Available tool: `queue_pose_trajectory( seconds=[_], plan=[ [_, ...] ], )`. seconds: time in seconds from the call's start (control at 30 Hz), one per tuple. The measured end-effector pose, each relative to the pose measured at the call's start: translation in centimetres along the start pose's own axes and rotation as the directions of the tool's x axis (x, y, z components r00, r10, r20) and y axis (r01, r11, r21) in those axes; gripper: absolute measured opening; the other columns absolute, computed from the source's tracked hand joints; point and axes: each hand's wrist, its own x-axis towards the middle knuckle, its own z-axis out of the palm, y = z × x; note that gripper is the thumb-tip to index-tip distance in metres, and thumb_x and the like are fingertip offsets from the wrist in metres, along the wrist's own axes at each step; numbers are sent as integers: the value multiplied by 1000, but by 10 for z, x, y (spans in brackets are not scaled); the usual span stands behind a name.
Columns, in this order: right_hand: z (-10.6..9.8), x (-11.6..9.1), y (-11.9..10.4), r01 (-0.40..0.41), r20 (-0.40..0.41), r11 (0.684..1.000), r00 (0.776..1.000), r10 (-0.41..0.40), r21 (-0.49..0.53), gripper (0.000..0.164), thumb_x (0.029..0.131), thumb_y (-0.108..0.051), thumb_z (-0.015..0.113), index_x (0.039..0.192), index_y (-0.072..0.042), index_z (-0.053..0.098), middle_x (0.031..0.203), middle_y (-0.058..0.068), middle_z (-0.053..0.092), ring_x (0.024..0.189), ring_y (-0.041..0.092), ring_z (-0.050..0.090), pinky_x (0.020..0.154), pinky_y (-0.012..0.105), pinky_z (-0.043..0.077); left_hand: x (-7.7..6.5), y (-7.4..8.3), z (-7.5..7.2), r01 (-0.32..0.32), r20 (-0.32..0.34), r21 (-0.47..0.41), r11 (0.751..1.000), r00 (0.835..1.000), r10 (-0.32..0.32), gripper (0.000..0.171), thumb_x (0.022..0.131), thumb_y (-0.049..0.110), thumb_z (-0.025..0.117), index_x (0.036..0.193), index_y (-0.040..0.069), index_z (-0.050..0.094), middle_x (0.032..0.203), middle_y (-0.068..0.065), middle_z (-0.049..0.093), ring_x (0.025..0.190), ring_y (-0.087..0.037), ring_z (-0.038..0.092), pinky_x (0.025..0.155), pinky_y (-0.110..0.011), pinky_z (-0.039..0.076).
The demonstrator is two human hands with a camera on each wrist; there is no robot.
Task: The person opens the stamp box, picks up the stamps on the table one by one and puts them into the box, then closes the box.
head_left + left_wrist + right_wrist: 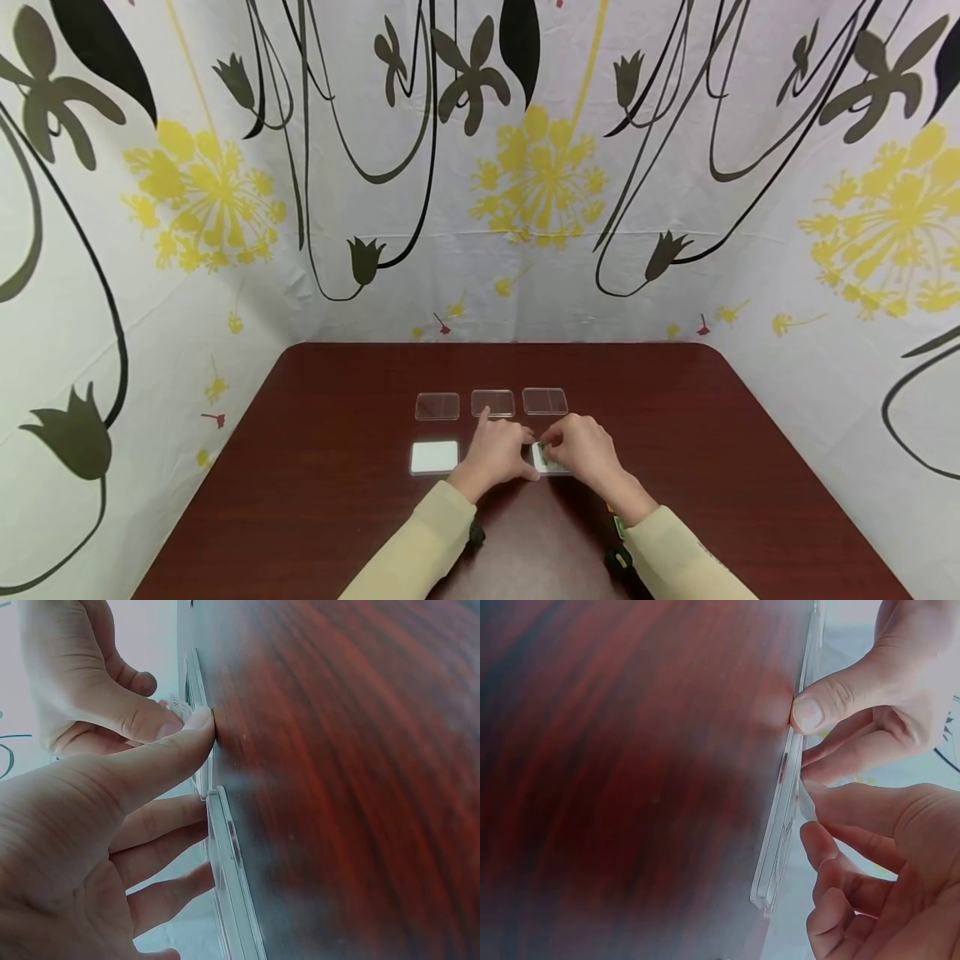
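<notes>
Right hand (922,874), narrow pinch, pale piece (807,805)

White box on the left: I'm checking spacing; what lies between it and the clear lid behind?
Bare table separates the white box from the clear lid, in the head view.

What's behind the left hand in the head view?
Behind the left hand lies the middle clear tray of three, its near edge slightly overlapped by the hand. What lies directly beneath the hand is covered in that view.

Flower-patterned cloth (480,200) behind red-brown table (315,467)
</notes>
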Motion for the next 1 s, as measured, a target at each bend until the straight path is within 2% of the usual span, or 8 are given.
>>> queue_pose_trajectory(
  seconds=[0.33,0.63,0.83,1.0],
  plan=[
    [3,1,1,16,16,1000,1000,-15,-24,18,72,-6,80,81,-22,82,73,-9,68,60,8,55,50,34,46,-1,-1,1,3,10,-9,1000,1000,-2,55,72,56,87,117,25,78,117,15,71,110,-13,66,113,-62,25],
    [-2,0,2,22,7,1000,1000,-22,12,19,72,-7,79,82,-22,81,75,-8,70,59,9,54,50,33,44,2,0,1,-4,12,-3,1000,1000,4,56,71,56,87,117,26,78,116,16,71,110,-13,66,113,-60,26],
    [-17,-3,4,5,-21,999,1000,-4,36,23,72,-12,88,90,-23,80,80,-7,69,66,9,60,53,35,47,2,2,-1,-13,18,1,1000,1000,13,54,71,56,87,114,24,79,114,16,72,110,-13,66,113,-57,29],
    [-38,-9,4,-16,-28,999,999,17,48,27,74,-18,89,98,-24,79,80,-7,63,67,9,57,53,33,46,-1,1,-5,-32,12,-13,999,999,32,54,74,55,86,115,21,78,117,12,71,113,-16,64,112,-55,33]
  ],
)
